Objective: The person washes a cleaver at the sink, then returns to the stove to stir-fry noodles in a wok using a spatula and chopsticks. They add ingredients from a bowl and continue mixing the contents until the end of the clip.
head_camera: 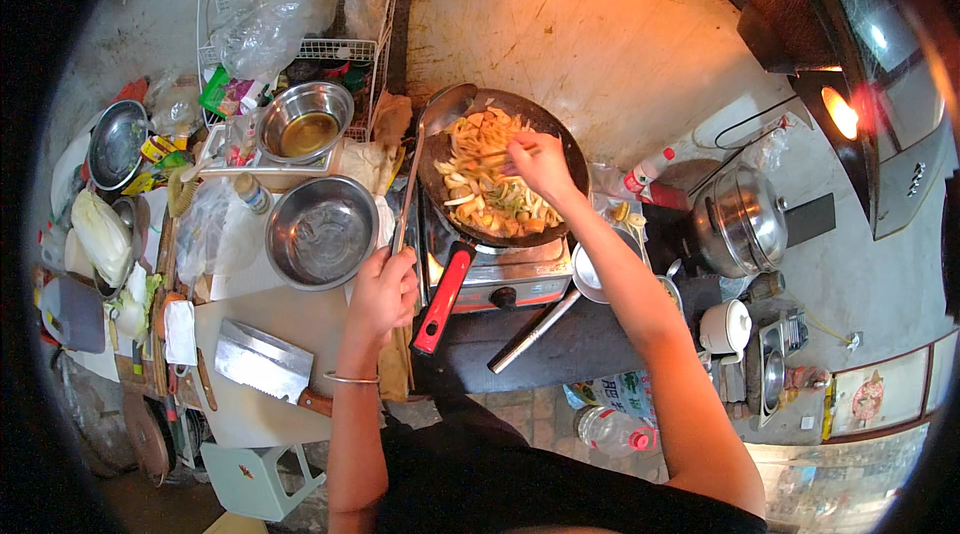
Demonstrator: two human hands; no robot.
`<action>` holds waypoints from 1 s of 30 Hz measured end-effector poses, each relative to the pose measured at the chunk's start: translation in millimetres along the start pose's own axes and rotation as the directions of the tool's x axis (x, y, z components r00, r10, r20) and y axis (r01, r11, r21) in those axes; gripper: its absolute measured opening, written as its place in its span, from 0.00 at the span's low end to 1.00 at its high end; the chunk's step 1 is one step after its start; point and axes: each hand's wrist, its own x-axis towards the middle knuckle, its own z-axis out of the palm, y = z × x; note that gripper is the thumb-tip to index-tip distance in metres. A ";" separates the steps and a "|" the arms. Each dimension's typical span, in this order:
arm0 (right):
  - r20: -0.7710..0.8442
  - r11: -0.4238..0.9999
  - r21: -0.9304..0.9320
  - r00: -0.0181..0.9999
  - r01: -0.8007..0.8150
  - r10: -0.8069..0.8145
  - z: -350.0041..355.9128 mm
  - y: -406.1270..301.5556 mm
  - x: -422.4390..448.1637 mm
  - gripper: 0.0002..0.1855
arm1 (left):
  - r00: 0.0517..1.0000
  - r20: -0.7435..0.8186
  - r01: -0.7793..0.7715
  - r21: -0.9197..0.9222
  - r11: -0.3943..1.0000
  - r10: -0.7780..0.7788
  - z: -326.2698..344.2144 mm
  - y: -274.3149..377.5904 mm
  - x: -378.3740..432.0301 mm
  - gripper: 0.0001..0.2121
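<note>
My left hand [384, 286] grips the long handle of a metal ladle [448, 110]. The ladle's bowl rests at the far left rim of a dark wok [561, 136]. Over the food, my right hand [541, 165] is closed around what look like wooden chopsticks [491, 153]. Their tips reach into pale strips and browned chunks of food [487, 185] with a few green bits. The wok's red handle [444, 301] points towards me, between my left hand and the stove knob. Under the wok stands a gas stove [525, 271].
Left of the stove are a steel basin [322, 234], a bowl of brown liquid [309, 132] and a cleaver [264, 361] on a cutting board [225, 414]. On the right, a long-handled metal pan [592, 264] lies under my forearm, near a steel steamer pot [742, 219].
</note>
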 end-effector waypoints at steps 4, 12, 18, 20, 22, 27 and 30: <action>0.038 0.995 -0.015 0.994 -0.100 0.100 -64.0 -18.1 -21.3 0.10 | 1.000 0.023 -0.020 0.015 1.000 0.020 -1.0 -0.1 1.1 0.10; -0.298 0.980 0.131 0.937 -0.148 0.182 -125.0 6.7 -14.4 0.09 | 0.999 0.033 -0.009 0.004 1.000 0.009 0.0 -2.1 2.4 0.09; -0.070 0.981 0.161 0.990 -0.107 0.119 -62.7 -2.3 -9.6 0.10 | 1.000 -0.016 0.013 0.004 1.000 -0.013 -1.6 -4.8 -0.4 0.09; 0.052 0.994 0.109 0.999 -0.012 0.006 -56.1 -29.8 -22.8 0.10 | 0.999 -0.029 0.019 0.006 1.000 -0.019 -3.0 -4.9 -1.3 0.10; 0.097 1.000 -0.010 0.995 -0.002 0.003 -45.8 -49.8 -34.7 0.10 | 0.999 -0.034 0.012 0.013 1.000 -0.012 -3.6 -5.1 -1.2 0.10; 0.364 0.821 -0.350 0.873 0.451 -0.324 -6.3 -37.7 -39.7 0.10 | 1.000 0.002 0.001 0.009 1.000 -0.001 -1.6 -6.0 0.5 0.10; 0.221 0.920 -0.347 0.969 0.184 -0.110 -17.3 -19.3 -19.8 0.10 | 1.000 0.009 -0.011 0.024 1.000 0.011 -0.5 -5.6 -1.7 0.10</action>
